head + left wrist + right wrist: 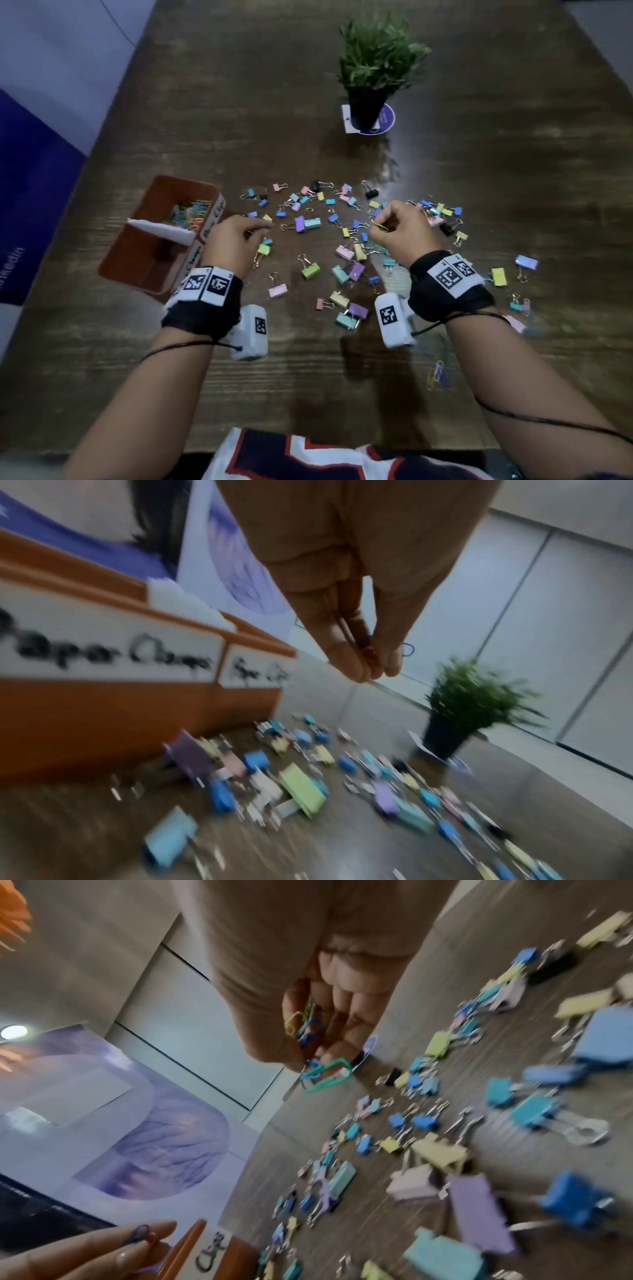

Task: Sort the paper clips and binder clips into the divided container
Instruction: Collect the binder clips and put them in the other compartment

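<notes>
The right hand [318, 1020] pinched several paper clips [325, 1073]; the left hand [356, 642] pinched a few small ones beside the container [154, 236], whose far compartment already held paper clips. Binder clips [310, 269] lay scattered on the counter [479, 171]. Wire clips seem light, slippery and prone to tangle; binder clips are stiffer, best taken by the body.

The head view is dim, with a pale glare sheen on the dark surface [462, 144] and bowed edges. Both wrist views are brighter but heavily smeared by motion blur.
</notes>
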Action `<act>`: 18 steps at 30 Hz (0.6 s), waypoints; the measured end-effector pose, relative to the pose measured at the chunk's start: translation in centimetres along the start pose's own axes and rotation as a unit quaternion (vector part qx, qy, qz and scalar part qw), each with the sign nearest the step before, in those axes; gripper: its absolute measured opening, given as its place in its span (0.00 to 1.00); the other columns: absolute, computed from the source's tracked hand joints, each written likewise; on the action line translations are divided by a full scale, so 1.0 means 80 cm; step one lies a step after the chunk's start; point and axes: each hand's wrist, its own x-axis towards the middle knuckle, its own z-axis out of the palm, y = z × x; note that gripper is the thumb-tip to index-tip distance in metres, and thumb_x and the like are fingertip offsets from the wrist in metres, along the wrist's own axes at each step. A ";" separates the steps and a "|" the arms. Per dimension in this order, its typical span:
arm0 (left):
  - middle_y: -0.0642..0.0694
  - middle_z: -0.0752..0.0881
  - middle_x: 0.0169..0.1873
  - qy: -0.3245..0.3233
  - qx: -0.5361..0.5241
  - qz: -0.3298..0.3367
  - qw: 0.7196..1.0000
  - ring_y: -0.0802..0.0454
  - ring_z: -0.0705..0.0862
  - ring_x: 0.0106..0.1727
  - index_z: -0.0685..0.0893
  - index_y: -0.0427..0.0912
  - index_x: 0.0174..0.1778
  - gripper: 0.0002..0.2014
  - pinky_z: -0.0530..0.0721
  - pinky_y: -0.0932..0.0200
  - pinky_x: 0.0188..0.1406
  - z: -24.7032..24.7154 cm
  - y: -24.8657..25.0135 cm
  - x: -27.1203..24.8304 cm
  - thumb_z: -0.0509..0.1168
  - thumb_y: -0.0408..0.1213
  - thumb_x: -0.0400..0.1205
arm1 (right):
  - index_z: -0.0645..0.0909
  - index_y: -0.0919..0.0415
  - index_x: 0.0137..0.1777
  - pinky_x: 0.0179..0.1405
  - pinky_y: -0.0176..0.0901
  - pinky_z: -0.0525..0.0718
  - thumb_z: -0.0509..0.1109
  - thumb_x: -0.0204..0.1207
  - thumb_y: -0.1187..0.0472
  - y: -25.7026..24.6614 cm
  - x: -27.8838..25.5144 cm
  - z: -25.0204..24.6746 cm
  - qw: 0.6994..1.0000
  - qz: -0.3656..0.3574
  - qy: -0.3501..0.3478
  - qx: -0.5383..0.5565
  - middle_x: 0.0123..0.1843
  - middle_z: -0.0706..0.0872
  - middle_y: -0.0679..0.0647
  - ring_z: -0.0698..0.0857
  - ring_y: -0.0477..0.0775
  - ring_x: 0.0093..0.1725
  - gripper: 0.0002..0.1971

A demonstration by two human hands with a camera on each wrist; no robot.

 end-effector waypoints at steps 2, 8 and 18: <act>0.46 0.89 0.53 0.044 0.005 -0.026 0.999 0.48 0.85 0.56 0.90 0.45 0.56 0.10 0.81 0.56 0.57 -0.043 -0.032 0.011 0.66 0.35 0.82 | 0.73 0.55 0.33 0.29 0.28 0.74 0.72 0.71 0.71 -0.019 0.004 0.031 1.000 -0.010 -0.017 0.012 0.32 0.79 0.47 0.76 0.42 0.31 0.14; 0.42 0.89 0.56 0.091 0.052 -0.099 0.990 0.45 0.86 0.56 0.88 0.46 0.60 0.12 0.77 0.61 0.54 -0.110 -0.096 0.059 0.66 0.37 0.83 | 0.71 0.55 0.32 0.32 0.34 0.76 0.71 0.72 0.72 -0.060 0.011 0.114 0.998 -0.022 -0.048 0.032 0.32 0.79 0.48 0.76 0.44 0.30 0.15; 0.37 0.79 0.67 0.097 0.146 -0.015 0.984 0.36 0.76 0.66 0.78 0.43 0.72 0.21 0.72 0.45 0.66 -0.137 -0.189 0.041 0.62 0.45 0.83 | 0.73 0.53 0.33 0.42 0.47 0.81 0.74 0.72 0.69 -0.111 0.024 0.200 0.995 -0.012 -0.047 0.084 0.33 0.80 0.48 0.78 0.46 0.33 0.15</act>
